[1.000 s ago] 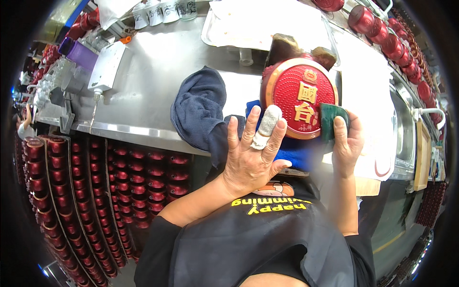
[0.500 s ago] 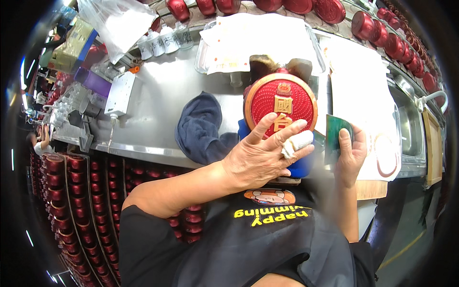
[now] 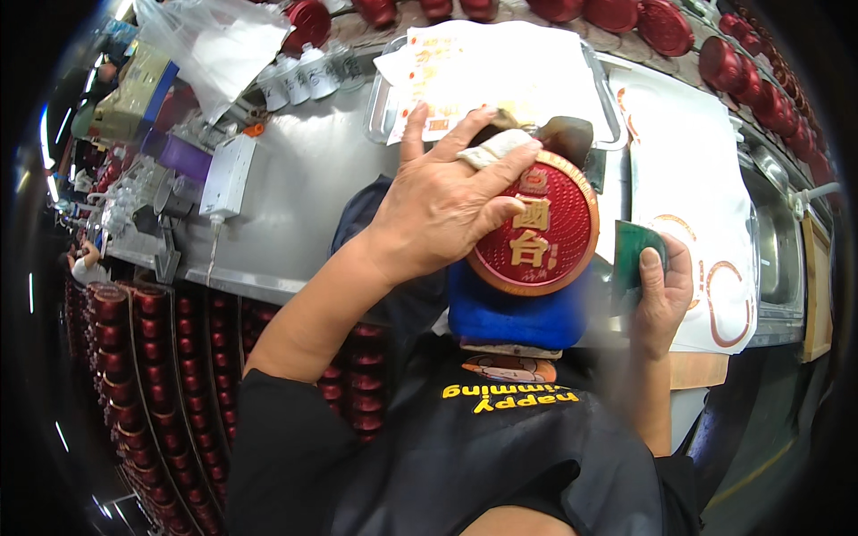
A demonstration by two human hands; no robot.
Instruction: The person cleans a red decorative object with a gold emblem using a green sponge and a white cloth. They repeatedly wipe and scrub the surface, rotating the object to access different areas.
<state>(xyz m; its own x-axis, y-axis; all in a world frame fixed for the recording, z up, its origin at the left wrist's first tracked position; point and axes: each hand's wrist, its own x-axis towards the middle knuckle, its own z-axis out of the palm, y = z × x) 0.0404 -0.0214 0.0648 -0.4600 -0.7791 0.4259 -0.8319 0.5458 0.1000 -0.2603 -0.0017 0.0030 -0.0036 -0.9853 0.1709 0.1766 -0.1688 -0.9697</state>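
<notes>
A round red bottle (image 3: 534, 228) with a gold rim and raised gold characters lies face up on a blue pad (image 3: 514, 313) in front of me. My left hand (image 3: 451, 192) is at the bottle's upper left rim and holds a folded white cloth (image 3: 494, 149) between its fingers, pressed near the edge. To the right of the bottle, apart from it, my right hand (image 3: 663, 290) grips a thin green scraper (image 3: 631, 259) between thumb and fingers. Dark brown supports (image 3: 567, 138) stand behind the bottle. A navy cloth (image 3: 357, 214) lies partly hidden behind my left forearm.
A tray (image 3: 380, 107) with printed decal sheets (image 3: 500, 71) stands beyond the bottle. More sheets with red-gold strips (image 3: 688, 179) lie to the right, beside a metal sink (image 3: 776, 241). A white box (image 3: 228, 179) stands left. Rows of red bottles (image 3: 661, 27) line the back.
My left hand has moved with the white cloth from the bottle's lower face up to its upper left rim. The right hand still holds the green scraper at nearly the same place.
</notes>
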